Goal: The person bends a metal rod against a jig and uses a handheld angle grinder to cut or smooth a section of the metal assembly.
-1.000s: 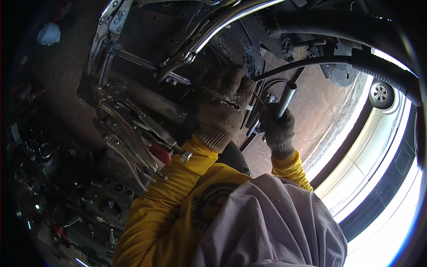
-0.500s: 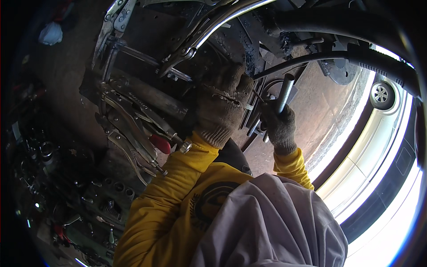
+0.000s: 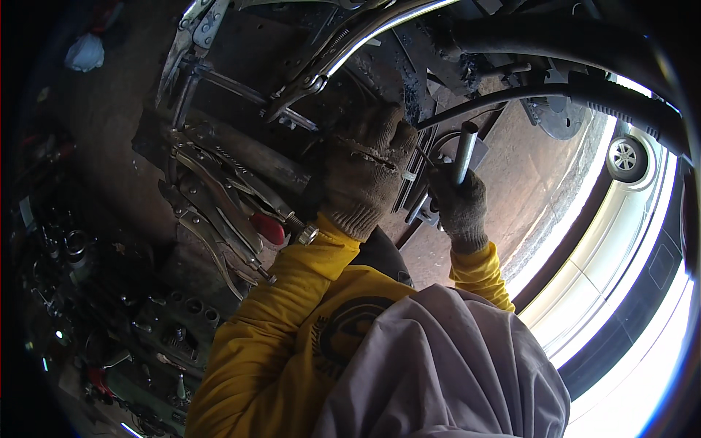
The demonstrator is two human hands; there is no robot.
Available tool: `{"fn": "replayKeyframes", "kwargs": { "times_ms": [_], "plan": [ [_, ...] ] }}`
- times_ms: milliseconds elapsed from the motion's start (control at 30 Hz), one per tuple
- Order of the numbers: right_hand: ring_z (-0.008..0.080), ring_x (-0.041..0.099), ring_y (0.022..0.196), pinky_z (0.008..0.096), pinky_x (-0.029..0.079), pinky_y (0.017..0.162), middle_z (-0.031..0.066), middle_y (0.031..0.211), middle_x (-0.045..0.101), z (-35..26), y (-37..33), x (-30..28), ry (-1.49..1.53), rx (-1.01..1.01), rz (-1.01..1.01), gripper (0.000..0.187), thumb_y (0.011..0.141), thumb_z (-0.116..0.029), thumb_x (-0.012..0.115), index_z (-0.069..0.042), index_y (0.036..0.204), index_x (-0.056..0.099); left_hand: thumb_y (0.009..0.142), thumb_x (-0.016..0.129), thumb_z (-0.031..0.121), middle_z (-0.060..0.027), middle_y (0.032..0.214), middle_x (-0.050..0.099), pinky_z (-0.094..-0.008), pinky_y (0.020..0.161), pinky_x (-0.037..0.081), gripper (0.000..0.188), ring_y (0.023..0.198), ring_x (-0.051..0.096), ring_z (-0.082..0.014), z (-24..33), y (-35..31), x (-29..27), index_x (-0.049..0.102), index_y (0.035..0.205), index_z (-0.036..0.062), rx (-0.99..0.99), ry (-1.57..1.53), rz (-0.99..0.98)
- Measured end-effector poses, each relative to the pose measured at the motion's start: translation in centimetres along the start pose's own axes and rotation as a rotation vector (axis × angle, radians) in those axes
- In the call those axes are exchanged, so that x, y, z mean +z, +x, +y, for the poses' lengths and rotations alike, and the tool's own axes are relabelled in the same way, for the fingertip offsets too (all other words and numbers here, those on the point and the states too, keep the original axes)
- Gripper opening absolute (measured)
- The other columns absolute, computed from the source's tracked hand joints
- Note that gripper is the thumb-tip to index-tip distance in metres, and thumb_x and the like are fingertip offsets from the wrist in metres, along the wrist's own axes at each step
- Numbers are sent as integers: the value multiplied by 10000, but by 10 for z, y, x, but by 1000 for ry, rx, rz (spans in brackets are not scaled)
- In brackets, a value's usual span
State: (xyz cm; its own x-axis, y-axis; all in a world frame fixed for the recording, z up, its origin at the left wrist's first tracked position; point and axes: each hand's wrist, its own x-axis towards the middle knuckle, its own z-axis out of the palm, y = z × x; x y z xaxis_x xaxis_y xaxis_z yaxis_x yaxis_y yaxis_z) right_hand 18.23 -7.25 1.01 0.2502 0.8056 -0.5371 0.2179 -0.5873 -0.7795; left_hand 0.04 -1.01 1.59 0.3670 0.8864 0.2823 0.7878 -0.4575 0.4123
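- Head view: the right hand [image 3: 458, 206], in a dark knit glove, is clenching around the lower part of a grey metal tube [image 3: 464, 152] that is standing nearly upright, just right of picture centre, beneath a dark hose [image 3: 526, 93].
- The tube is looking stiff, smooth and dull silver, with an open round top; it is probably fairly light but slippery on bare steel, so gripping low and firmly with the glove seems the safest hold.
- The left hand [image 3: 365, 169], in a tan knit glove, is pressing against the dark, sooty metal structure [image 3: 409, 69] just left of the tube; whether its fingers are closing on anything I cannot tell.
- Several locking pliers [image 3: 219, 191] are hanging clamped along a bar at left, one with a red handle tip [image 3: 267, 228].
- A white car [image 3: 628, 219] is showing at the right rim.
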Motion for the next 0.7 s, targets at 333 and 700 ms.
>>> {"fn": "replayKeyframes", "kwargs": {
  "times_ms": [333,700],
  "plan": [
    [65,549,585,237,447,533,-2,702,616,-13,-4,-8,63,28,-120,254,967,-237,671,2,1050,683,801,687,187,-57,1249,601,-504,1060,424,274,1154,578,-291,2,-4,-2,683,1071,147,25,23,19],
    [156,642,681,308,530,637,81,793,645,26,-35,-86,-336,124,-133,352,996,-230,617,-34,1288,605,793,756,134,-16,1217,648,-461,995,486,246,1119,617,-275,1,-1,7,732,1038,153,47,3,86]
  ]
}}
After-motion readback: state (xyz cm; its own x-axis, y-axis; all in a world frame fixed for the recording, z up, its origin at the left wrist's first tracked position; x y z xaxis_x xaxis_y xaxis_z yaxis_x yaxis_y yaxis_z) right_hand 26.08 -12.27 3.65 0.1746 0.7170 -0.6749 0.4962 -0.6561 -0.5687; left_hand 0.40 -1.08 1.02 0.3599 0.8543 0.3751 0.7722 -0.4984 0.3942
